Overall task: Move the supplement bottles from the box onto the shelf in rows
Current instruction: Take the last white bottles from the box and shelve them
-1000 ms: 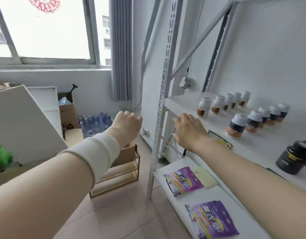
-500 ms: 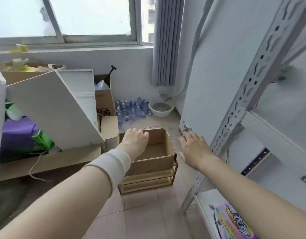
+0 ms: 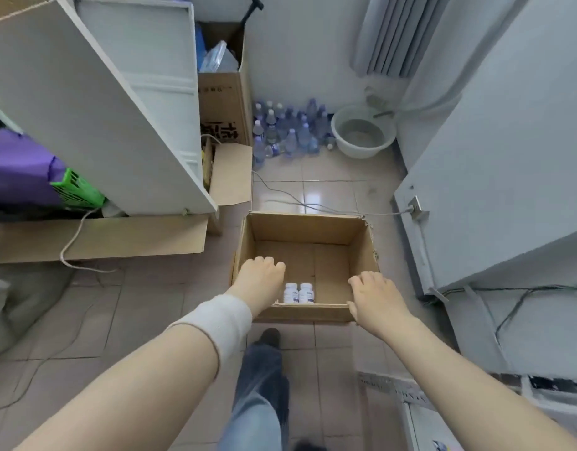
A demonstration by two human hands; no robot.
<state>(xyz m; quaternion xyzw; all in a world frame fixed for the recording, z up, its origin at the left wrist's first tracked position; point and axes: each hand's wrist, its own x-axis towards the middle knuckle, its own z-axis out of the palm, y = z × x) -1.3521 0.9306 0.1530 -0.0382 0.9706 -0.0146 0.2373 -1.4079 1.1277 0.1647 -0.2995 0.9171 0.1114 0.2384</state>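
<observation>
An open cardboard box [image 3: 313, 227] stands on the tiled floor below me. Two white supplement bottles [image 3: 298, 292] with blue labels stand side by side against its near wall. My left hand [image 3: 259, 279] hovers over the box's near left corner, fingers loosely curled downward, holding nothing. My right hand [image 3: 375, 299] hangs over the near right corner, fingers relaxed and empty. Whether either hand touches the box rim I cannot tell. Only the lower right corner shows a piece of the shelf unit [image 3: 420, 418].
A leaning white board [image 3: 95, 118] and flat cardboard [image 3: 101, 237] lie left. Tall cartons [image 3: 225, 92], several water bottles [image 3: 287, 131] and a white basin [image 3: 362, 133] stand at the back. A cable [image 3: 313, 205] crosses the floor. A white panel [image 3: 495, 174] rises right. My leg [image 3: 261, 385] is below.
My view has swung from the shelf down to the floor box. Both hands have dropped toward the box, and the two bottles inside have come into sight.
</observation>
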